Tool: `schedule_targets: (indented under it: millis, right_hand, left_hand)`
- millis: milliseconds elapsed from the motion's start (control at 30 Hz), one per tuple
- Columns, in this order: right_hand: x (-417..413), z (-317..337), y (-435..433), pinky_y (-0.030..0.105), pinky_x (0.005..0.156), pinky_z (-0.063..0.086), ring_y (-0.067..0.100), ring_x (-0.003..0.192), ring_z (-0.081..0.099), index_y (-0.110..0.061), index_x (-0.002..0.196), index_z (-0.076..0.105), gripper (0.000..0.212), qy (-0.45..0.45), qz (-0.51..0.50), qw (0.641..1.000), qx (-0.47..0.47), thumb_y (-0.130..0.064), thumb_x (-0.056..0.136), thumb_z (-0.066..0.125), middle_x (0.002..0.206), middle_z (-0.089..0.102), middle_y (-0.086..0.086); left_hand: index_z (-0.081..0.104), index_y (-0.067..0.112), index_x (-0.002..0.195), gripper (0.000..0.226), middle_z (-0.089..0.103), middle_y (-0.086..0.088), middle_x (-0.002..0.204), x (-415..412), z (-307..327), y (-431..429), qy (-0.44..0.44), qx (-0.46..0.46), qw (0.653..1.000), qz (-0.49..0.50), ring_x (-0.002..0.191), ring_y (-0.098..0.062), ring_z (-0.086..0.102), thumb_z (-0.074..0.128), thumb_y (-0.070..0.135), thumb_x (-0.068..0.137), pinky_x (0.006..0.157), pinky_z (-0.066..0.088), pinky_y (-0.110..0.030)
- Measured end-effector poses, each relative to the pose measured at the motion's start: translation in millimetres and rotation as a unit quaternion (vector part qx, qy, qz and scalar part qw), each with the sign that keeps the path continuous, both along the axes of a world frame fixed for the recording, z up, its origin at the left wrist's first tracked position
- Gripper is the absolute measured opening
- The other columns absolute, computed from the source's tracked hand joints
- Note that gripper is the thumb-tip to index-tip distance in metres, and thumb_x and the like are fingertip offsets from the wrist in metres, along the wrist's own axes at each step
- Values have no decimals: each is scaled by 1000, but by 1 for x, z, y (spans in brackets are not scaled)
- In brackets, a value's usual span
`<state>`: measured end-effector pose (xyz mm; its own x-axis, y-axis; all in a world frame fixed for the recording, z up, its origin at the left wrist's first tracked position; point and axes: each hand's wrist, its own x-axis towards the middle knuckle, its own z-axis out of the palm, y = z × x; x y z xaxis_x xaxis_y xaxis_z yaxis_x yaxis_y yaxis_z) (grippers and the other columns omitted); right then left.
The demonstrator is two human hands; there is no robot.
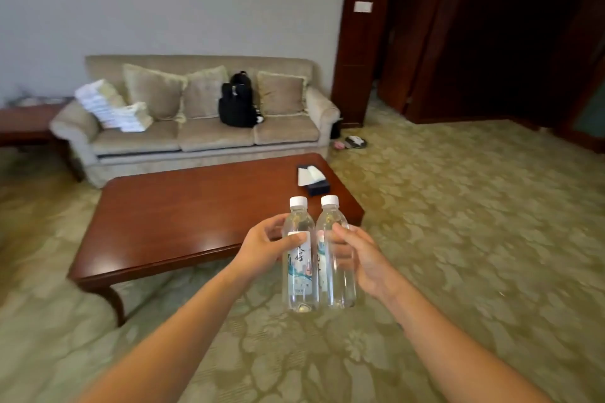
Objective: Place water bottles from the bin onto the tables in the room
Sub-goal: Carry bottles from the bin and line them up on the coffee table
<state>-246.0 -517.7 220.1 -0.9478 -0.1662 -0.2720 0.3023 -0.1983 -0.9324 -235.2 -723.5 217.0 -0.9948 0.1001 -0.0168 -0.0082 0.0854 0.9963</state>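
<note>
Grip of left hand (262, 245) round left bottle (299, 275), right hand (363, 258) round right bottle (339, 285) — both upright, side by side

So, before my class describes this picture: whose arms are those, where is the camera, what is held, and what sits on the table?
No machine here: the one picture comes from a wide-angle camera worn on a person's head, looking forward and down, so the bare arms are the wearer's own. The left hand grips the left water bottle, the right hand the right water bottle; both are upright, white-capped, side by side. Ahead is a low wooden coffee table with a tissue box on it. Behind it, a beige sofa holds a black backpack.
</note>
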Motion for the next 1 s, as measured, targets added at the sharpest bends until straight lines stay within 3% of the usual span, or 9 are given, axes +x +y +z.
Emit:
schedule_targets:
  millis: [100, 300, 467, 600, 667, 833, 933, 1000]
  right_hand:
    - [-23, 3, -34, 31, 58, 56, 21, 73, 74, -7, 112, 58, 42, 9, 50, 999, 2, -27, 80, 76, 91, 77, 9]
    - [-80, -1, -92, 34, 60, 58, 22, 76, 72, -10, 101, 63, 36, 2, 137, 990, -19, -29, 73, 75, 89, 76, 9]
    - [-149, 0, -121, 36, 69, 60, 21, 78, 72, -8, 102, 70, 34, 0, 199, 980, -13, -27, 75, 76, 87, 76, 7]
    - [-214, 3, -131, 42, 94, 53, 26, 97, 69, -12, 106, 76, 41, 1, 249, 968, 34, -35, 72, 81, 103, 76, 11]
    - [-245, 8, -134, 42, 99, 50, 20, 99, 67, -15, 105, 77, 35, 19, 265, 962, 58, -34, 76, 79, 98, 77, 3]
    - [-314, 11, -139, 35, 85, 56, 15, 96, 71, -23, 107, 75, 18, 75, 308, 942, 112, -31, 93, 67, 103, 77, 3]
    - [-349, 12, -140, 30, 73, 58, 12, 95, 71, -25, 114, 68, 19, 106, 313, 934, 138, -29, 95, 65, 106, 75, 2]
    - [-369, 11, -144, 37, 80, 61, 14, 96, 71, -28, 116, 62, 26, 120, 311, 930, 153, -29, 92, 70, 107, 74, 3]
  left_hand:
    - [67, 30, 118, 36, 75, 1, 106, -2, 1, -31, -5, 17, 999, 50, 99, -17, 72, 77, 24, 84, 72, 58, -28]
    - [66, 30, 117, 37, 76, 2, 102, -25, -1, -81, -13, 21, 991, 134, 95, -17, 73, 76, 21, 83, 81, 60, -36]
    - [65, 30, 121, 41, 75, 7, 104, -73, 0, -105, -5, 4, 981, 196, 97, -11, 71, 77, 24, 83, 78, 58, -28]
    - [64, 29, 124, 46, 75, 4, 107, -121, 1, -115, -3, 5, 970, 242, 98, -11, 71, 79, 25, 81, 71, 56, -21]
    - [64, 32, 123, 45, 74, 6, 107, -146, 5, -118, -2, -1, 966, 257, 98, -8, 70, 79, 27, 81, 70, 56, -21]
    - [64, 36, 117, 39, 74, 9, 100, -205, 7, -119, 7, -12, 962, 272, 89, 1, 70, 77, 22, 83, 62, 53, -13]
    - [65, 29, 121, 41, 75, 3, 105, -235, 2, -119, 7, -14, 961, 277, 95, -8, 71, 78, 22, 83, 68, 56, -20]
    - [64, 28, 122, 44, 75, 2, 106, -253, -3, -121, 3, -16, 959, 282, 99, -12, 71, 79, 23, 82, 75, 57, -25]
